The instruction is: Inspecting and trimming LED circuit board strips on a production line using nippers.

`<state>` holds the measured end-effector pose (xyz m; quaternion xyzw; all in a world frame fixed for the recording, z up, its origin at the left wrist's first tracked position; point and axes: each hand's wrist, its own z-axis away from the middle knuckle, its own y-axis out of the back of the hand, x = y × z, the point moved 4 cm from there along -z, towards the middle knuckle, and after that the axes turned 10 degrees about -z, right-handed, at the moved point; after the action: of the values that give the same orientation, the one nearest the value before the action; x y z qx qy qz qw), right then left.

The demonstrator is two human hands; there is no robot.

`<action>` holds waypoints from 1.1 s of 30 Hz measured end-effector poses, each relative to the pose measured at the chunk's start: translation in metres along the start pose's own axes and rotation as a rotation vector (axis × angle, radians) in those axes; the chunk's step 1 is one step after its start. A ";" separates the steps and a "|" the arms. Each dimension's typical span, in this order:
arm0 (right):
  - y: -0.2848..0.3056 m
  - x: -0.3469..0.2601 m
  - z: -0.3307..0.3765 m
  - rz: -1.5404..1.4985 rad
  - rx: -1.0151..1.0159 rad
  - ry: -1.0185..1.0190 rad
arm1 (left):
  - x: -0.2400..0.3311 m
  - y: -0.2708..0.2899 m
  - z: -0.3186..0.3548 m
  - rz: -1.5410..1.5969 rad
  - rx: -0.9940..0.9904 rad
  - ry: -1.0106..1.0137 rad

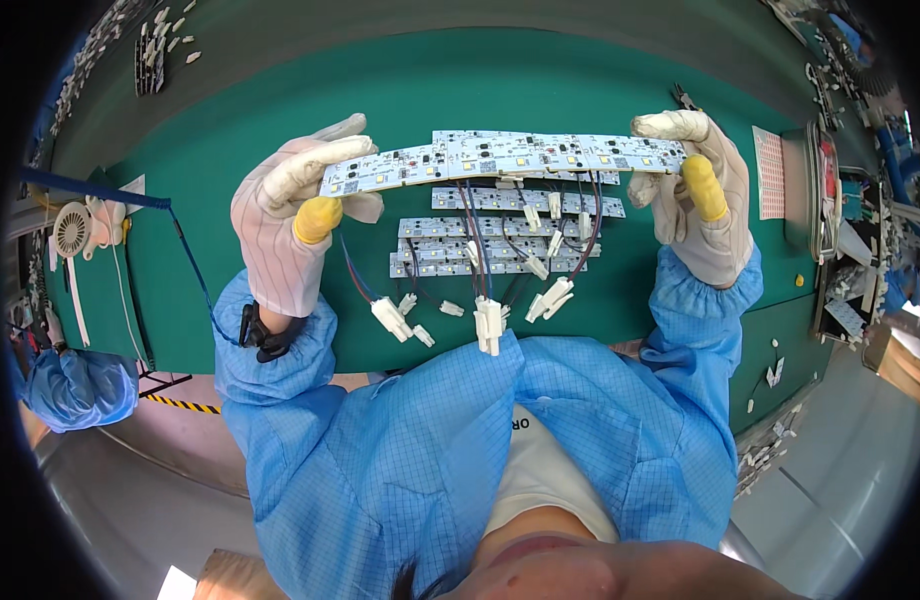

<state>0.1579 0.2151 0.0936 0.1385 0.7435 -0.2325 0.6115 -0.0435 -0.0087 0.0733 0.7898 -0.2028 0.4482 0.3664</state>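
Observation:
A long white circuit board strip (500,158) with small components is held level above the green table (230,190). My left hand (298,215), in a white glove with a yellow fingertip cover, pinches its left end. My right hand (698,190), gloved the same way, grips its right end. Thin wires hang from the strip down to white plug connectors (488,322) near my chest. Several more board strips (500,245) lie flat on the table under the held one.
A small white fan (72,230) and a blue cable (110,190) sit at the left. A grey tray (818,190) and a pink sheet (770,172) lie at the right. Small white parts (165,40) are scattered at the far left. Another person's blue sleeve (75,388) shows at the lower left.

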 end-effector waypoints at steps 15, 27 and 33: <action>-0.001 -0.010 0.008 -0.104 -0.107 -0.029 | -0.013 -0.004 0.001 0.016 0.129 0.091; -0.008 -0.014 0.005 -0.130 -0.136 -0.094 | -0.015 -0.008 -0.009 -0.225 0.038 0.101; -0.001 -0.010 0.002 -0.072 -0.128 0.011 | -0.014 -0.008 -0.007 -0.064 0.147 0.126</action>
<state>0.1616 0.2141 0.1036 0.0734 0.7648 -0.2055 0.6062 -0.0491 0.0017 0.0597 0.7909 -0.1202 0.4987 0.3335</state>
